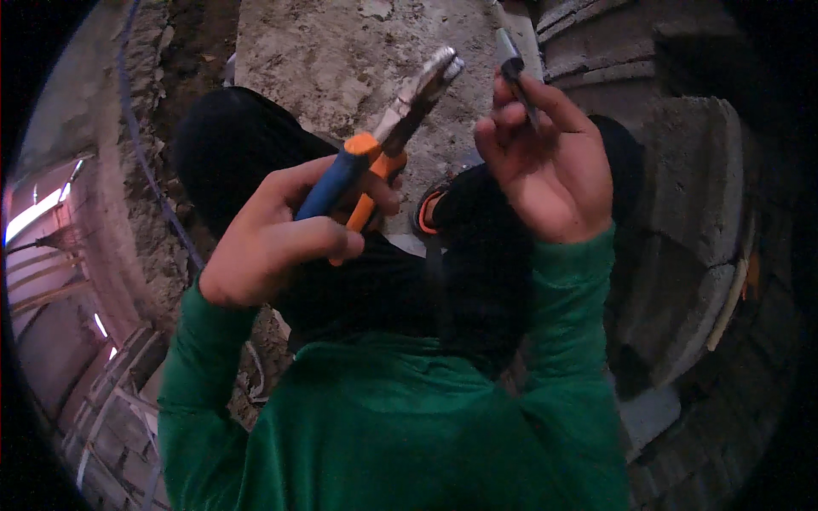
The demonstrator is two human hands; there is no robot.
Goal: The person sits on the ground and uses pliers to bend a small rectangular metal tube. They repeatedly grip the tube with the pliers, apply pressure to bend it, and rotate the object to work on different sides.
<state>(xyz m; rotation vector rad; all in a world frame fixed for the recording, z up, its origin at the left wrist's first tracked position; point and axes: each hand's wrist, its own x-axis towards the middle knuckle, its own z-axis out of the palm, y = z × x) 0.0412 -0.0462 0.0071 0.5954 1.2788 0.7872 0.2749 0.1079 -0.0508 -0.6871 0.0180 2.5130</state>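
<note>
My left hand (264,234) is closed round the handles of a pair of pliers (335,177) with blue and orange grips. Their metal jaws point up and away to the right, and they look nearly closed with nothing visible between them. Higher on the right, my right hand (555,175) pinches a small slim tool (511,66) between thumb and fingers. It has a pale pointed tip and a dark middle part; its exact kind is unclear. Its lower end lies against the fingers, and the palm is turned up. The two tools are apart.
Below my hands are my bent legs in dark trousers (375,289) and a sandal (426,213). A rough concrete slab (341,51) lies ahead. Stacked grey blocks (694,179) stand close on the right. Along the left, a thin cable (141,136) runs beside a rough wall.
</note>
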